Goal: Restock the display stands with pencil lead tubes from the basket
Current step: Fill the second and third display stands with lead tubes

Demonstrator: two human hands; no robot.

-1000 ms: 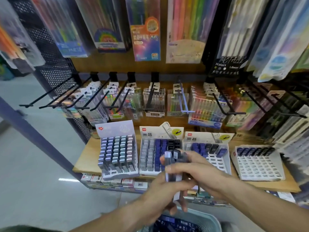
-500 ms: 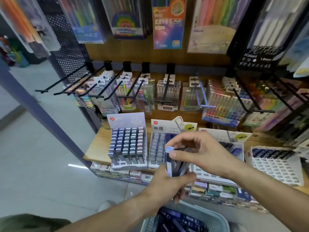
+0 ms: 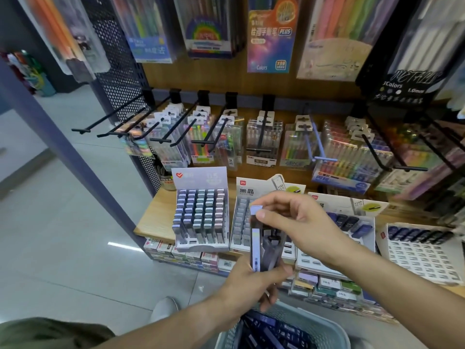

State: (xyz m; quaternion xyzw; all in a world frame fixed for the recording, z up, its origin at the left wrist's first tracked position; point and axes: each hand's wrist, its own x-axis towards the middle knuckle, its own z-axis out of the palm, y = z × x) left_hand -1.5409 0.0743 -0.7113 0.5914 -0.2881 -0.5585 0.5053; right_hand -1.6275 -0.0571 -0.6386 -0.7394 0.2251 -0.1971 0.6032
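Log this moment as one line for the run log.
left hand grips tube bundle | right hand pinches top tube | basket below | stands unfilled

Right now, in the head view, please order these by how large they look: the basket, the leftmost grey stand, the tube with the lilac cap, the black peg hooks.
1. Basket, though cropped and nearest the camera, so unsure.
2. Grey stand.
3. Lilac-capped tube, held close to the camera.
4. One peg hook, thinnest.
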